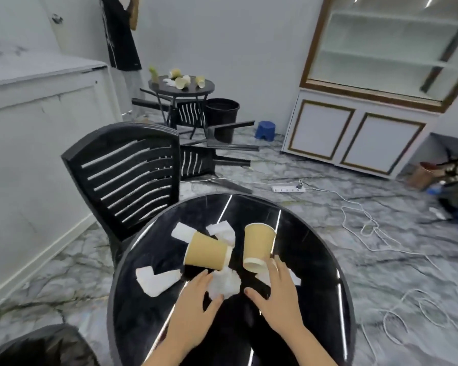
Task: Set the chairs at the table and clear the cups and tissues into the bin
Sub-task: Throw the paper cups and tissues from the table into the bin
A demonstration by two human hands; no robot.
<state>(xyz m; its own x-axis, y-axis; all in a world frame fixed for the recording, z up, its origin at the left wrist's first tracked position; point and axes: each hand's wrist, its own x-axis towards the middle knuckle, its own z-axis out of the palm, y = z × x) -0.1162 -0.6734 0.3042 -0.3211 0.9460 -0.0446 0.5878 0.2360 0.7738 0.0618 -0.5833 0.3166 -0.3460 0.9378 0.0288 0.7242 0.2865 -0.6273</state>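
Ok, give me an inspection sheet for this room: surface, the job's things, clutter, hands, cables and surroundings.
Surface: round black table, glossy, littered.
Job's things: two paper cups lying on their sides, left cup and right cup; crumpled tissue and flat tissues around them; one chair upright at the table; tipped chair on the floor; black bin by the far table, which holds more cups.
Clutter: blue stool; a pile of things at the right wall.
Hands: left hand open, touching the crumpled tissue; right hand open, by the right cup.
Cables: power strip and loose white cable on the floor.
Surroundings: empty shelf cabinet.
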